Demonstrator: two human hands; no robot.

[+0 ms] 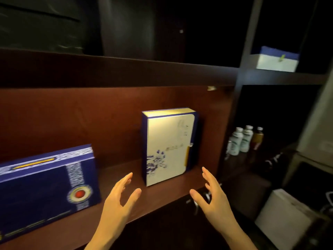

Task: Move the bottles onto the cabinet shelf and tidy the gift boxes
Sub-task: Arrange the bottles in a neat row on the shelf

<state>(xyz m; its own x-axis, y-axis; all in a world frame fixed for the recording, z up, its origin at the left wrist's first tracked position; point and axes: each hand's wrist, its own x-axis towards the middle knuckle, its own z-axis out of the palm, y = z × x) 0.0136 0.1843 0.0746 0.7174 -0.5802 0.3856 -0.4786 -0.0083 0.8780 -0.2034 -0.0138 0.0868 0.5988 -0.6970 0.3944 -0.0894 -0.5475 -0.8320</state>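
Observation:
A white gift box with a blue floral print and blue edges (168,147) stands upright on the brown cabinet shelf (115,179), leaning against the back wall. A large dark blue gift box with a red medallion (45,188) stands at the shelf's left. My left hand (119,199) and my right hand (210,197) hover in front of the white box with fingers spread, one on each side, touching nothing. Three bottles (245,140), two white and one amber, stand in the dark compartment to the right.
A white and blue box (277,59) sits on an upper right shelf. A white carton (284,217) stands low at the right. Metal door handles (196,206) show below the shelf edge. A dark shelf board (117,69) runs overhead.

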